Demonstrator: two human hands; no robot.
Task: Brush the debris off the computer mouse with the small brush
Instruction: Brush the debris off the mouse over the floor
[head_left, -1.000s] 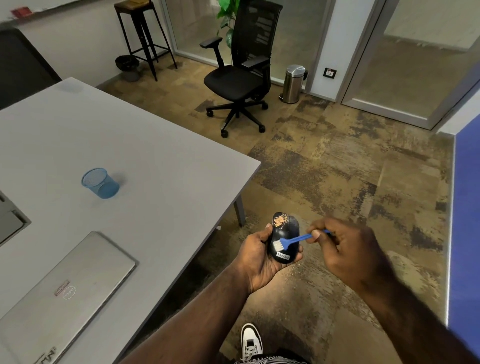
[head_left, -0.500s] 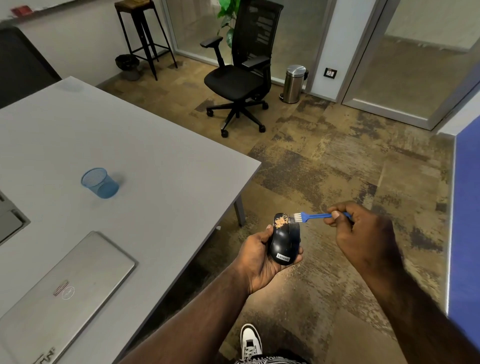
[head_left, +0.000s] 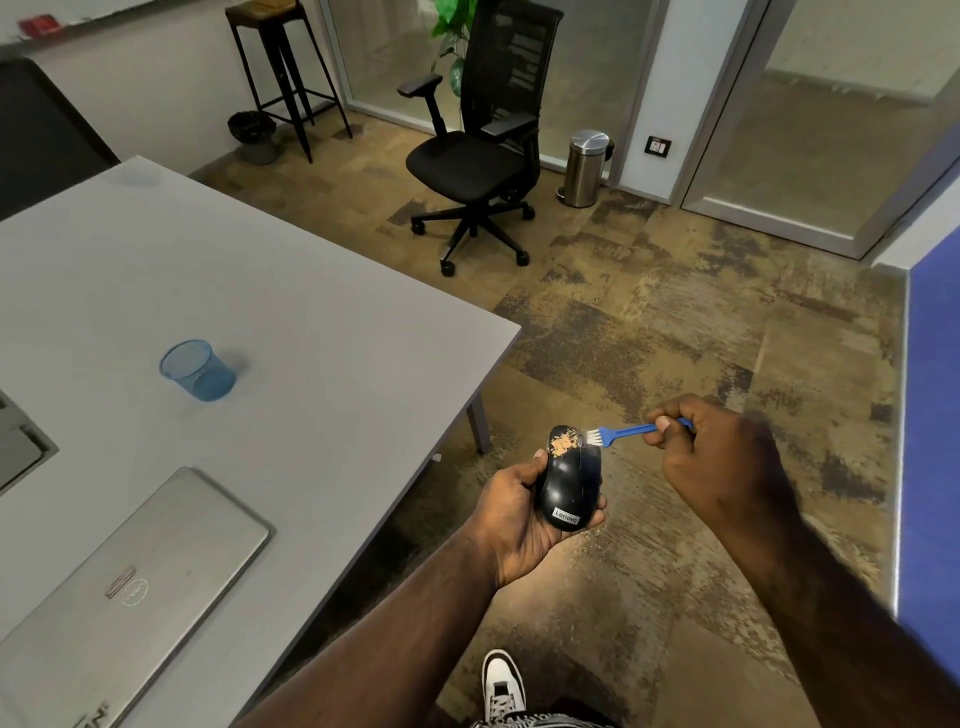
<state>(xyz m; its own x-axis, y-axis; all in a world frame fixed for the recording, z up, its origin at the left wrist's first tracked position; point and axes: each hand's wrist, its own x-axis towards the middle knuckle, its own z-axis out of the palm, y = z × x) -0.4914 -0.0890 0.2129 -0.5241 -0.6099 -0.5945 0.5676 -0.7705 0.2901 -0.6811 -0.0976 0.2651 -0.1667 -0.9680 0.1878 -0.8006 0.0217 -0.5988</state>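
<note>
A grey table (head_left: 270, 291) is filling the left of the scene, with a closed silver laptop (head_left: 124, 592) lying at its near end and a blue mesh cup (head_left: 200, 371) standing alone farther back. Beyond it, a black office chair (head_left: 483, 156), a steel pedal bin (head_left: 587, 169) and a tall stool (head_left: 283, 67) are standing on the mottled carpet, well clear of the person's arms. Just off the table's corner, the left hand (head_left: 519, 525) is cradling a black computer mouse (head_left: 569, 480) from below, fingers wrapped round it. Orange debris (head_left: 563, 444) is sitting on the mouse's far end. The right hand (head_left: 727, 457) is pinching a small blue brush (head_left: 631, 430), its white bristles touching the mouse's far right edge beside the debris.
</note>
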